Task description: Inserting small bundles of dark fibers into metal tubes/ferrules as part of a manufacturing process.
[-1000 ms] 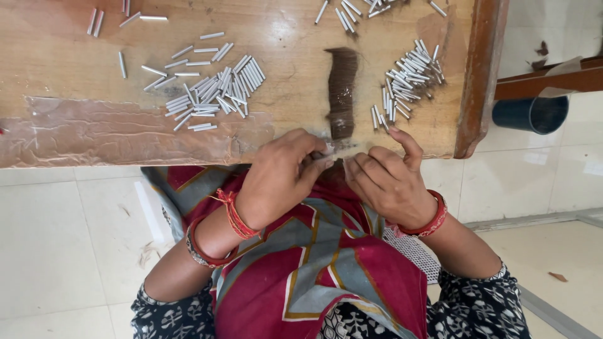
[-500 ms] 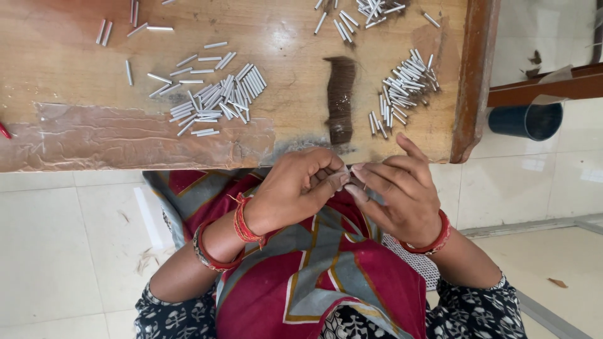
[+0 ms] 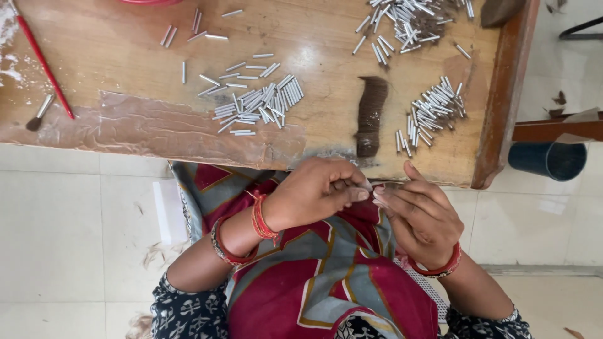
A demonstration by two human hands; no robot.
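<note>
Fingers of left hand (image 3: 314, 194) and right hand (image 3: 418, 216) pinch what seems a small silvery tube (image 3: 366, 184) over the lap; a slip could drop it off the wooden table (image 3: 125, 88).

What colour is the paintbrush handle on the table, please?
Red, in the head view: the paintbrush.

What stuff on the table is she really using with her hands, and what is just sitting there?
In use:
left hand and right hand, pinching a small white tube
dark hair bundle
piles of white tubes

Just lying about:
red brush
dark cup
</note>
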